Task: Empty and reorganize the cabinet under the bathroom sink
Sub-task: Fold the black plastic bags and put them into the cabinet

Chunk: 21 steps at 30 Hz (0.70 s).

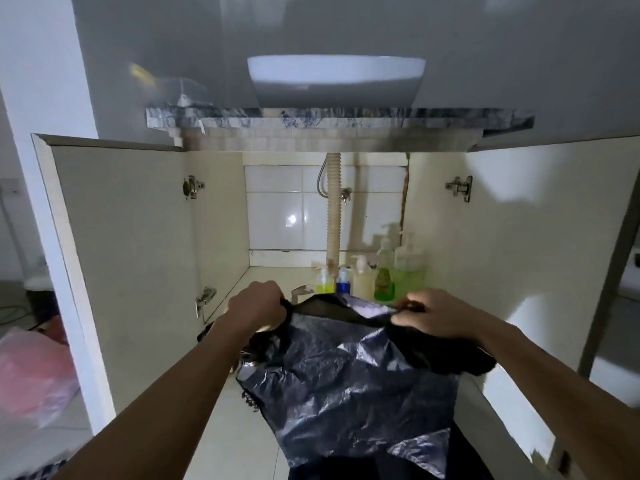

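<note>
Black bag (349, 382) between left hand (258, 306), right hand (433, 315)

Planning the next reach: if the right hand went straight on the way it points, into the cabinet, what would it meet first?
Probably the green bottle at the front of the bottle cluster, just beyond the right hand, which grips the black bag. Depth is unclear, so this is a guess.

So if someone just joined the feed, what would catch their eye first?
The crinkled black plastic bag in the foreground, its mouth pulled open by the left hand and right hand. Behind it, a cluster of pump bottles with green and yellow liquids stands at the open white cabinet's back right.
</note>
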Each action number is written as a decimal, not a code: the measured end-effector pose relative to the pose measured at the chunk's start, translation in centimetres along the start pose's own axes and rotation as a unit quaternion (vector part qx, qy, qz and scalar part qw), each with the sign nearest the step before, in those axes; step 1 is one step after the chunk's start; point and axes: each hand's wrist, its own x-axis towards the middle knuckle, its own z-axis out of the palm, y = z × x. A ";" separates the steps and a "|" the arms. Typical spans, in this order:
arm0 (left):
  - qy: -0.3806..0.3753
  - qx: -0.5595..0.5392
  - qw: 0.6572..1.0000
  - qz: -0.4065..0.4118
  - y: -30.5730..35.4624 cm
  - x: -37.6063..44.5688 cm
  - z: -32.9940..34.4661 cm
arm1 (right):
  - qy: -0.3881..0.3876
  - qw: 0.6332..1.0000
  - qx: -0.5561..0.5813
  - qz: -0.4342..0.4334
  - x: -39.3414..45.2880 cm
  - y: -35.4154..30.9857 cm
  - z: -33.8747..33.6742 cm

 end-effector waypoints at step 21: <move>-0.212 0.068 0.975 0.010 2.0 -0.8 0.3 | -0.022 0.989 -0.108 0.100 -0.9 4.2 0.8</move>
